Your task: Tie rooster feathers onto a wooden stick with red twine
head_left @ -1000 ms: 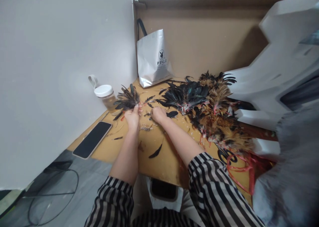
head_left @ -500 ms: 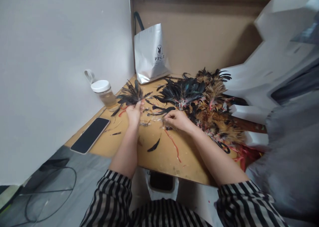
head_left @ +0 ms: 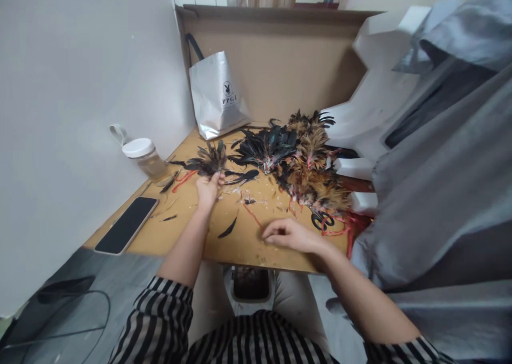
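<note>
My left hand [head_left: 208, 189] is closed around the quill ends of a small bundle of dark feathers [head_left: 208, 163], held just above the wooden table [head_left: 188, 231]. My right hand [head_left: 288, 234] rests near the table's front edge, fingers curled and pinched together at the end of a thin red string [head_left: 252, 215] that runs back toward the feathers. A big heap of black and brown feather bundles [head_left: 298, 164] lies behind and to the right of both hands. A single loose black feather [head_left: 229, 227] lies between my arms.
A phone [head_left: 127, 225] lies at the table's left front corner. A white-lidded jar [head_left: 144, 158] stands by the left wall. A silver bag [head_left: 216, 97] leans on the cardboard back panel. Black scissors [head_left: 321, 218] lie by the heap. Grey cloth [head_left: 440, 193] fills the right.
My right hand has pulled back from the feathers toward the table's front edge, drawing the red string out. My left hand keeps its hold on the dark bundle. The view has swung rightward.
</note>
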`<action>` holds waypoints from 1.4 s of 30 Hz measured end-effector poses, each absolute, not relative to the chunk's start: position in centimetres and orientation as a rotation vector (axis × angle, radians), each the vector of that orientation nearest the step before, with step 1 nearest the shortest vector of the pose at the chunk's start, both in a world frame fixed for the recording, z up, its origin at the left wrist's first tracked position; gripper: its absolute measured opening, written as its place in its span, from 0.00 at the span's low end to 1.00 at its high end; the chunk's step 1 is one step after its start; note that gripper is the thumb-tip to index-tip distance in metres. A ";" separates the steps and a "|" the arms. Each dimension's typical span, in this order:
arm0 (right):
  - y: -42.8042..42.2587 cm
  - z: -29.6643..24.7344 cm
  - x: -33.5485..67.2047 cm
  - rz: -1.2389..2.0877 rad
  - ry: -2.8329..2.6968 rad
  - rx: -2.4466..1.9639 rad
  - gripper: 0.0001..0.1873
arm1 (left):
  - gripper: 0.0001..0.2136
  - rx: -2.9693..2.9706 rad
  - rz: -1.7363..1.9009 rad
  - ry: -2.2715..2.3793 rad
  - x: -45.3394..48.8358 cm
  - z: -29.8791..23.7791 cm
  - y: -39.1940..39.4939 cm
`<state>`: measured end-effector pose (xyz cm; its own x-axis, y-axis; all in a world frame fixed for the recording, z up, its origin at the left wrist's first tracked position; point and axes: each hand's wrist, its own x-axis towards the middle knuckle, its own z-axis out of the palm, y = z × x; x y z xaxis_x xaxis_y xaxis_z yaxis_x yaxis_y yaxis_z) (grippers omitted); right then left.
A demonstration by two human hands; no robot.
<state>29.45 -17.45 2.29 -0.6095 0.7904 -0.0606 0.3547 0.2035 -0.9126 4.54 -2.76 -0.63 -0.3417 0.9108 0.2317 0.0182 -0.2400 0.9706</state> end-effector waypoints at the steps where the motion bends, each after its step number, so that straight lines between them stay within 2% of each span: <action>1: -17.5 2.0 27.8 1.356 -2.129 -1.019 0.11 | 0.12 1.182 1.666 1.316 4.5 -0.2 -3.0; 4: -15.9 0.7 22.5 1.294 -2.365 -0.869 0.11 | 0.12 1.185 1.658 1.302 4.6 1.0 -3.9; 6: -13.6 -0.3 19.4 1.209 -2.368 -0.935 0.11 | 0.12 1.188 1.670 1.292 4.6 1.7 -4.5; 9: -9.7 -1.1 16.7 0.861 -2.203 -1.011 0.16 | 0.12 1.180 1.715 1.307 4.0 2.0 -5.4; 15: -6.2 -1.0 19.9 0.555 -1.889 -1.264 0.17 | 0.12 1.019 1.697 1.353 1.6 -0.1 -6.5; 20: -5.1 -1.3 22.6 0.396 -1.904 -1.658 0.28 | 0.13 0.898 1.601 1.282 2.5 -2.2 -6.8; 25: -3.0 -1.9 19.9 0.502 -2.068 -1.454 0.27 | 0.13 0.953 1.385 1.146 4.1 -3.0 -7.5; 31: -4.4 -0.8 19.8 0.826 -1.647 -1.228 0.14 | 0.12 1.005 1.270 1.128 4.7 -3.0 -8.3; 36: -7.7 0.5 21.7 1.243 -1.539 -1.097 0.17 | 0.13 1.132 1.063 1.033 6.5 -2.8 -8.4; 42: -7.7 0.7 22.2 1.204 -1.408 -1.222 0.15 | 0.14 1.253 0.878 0.987 7.6 -1.7 -8.3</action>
<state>22.24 -7.72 0.66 -0.1177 0.9927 0.0264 0.1285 0.0416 -0.9908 7.62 -8.26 -1.69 0.3433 0.9325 -0.1117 -0.0017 0.1195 0.9928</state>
